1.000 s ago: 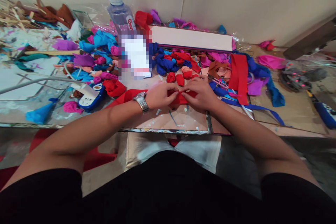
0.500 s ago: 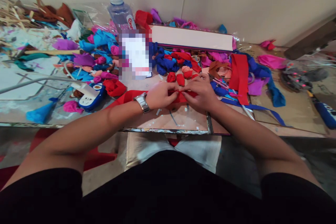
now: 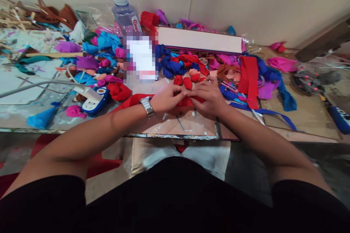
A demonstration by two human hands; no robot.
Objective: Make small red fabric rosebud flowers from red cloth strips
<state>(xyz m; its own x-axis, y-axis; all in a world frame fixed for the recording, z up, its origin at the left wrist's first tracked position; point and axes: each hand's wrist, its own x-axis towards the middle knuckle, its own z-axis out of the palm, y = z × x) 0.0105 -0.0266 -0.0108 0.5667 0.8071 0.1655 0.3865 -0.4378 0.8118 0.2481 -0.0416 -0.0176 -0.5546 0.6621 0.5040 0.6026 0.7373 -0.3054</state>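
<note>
Currently, you have a long flat red fabric strip (image 3: 135, 100) on the pale-brown, cluttered tabletop (image 3: 202, 125), near the middle of its near edge; its left length trails aslant toward the blue-and-white plastic power strip (image 3: 95, 102), and its right end is hidden by your hand. Your bare left hand (image 3: 168, 98), with a silver metal-banded watch (image 3: 147, 105) at the wrist, has thumb and index finger drawn together on the red fabric; your bare right hand (image 3: 207, 96) meets it from the right, thumb below and fingers above, pinching the same fabric; the fingertips of the two hands touch or nearly touch, and the fold between them is too small to read.

Step in hand, as judged: fine fingertip work on the fabric, probably pinching or gathering it at one spot; the material looks thin and soft, so it should crease readily and could spring open if released early. Next move, as judged: calls for one hand to secure the pinched spot while the other works in the loose left length; small motions, low to the tabletop.

Just beyond your fingers, toward the far edge, sit small rounded red fabric buds (image 3: 187, 83); give these room; toward the right edge lies a broad red fabric band (image 3: 248, 80), apart from your fingers.
</note>
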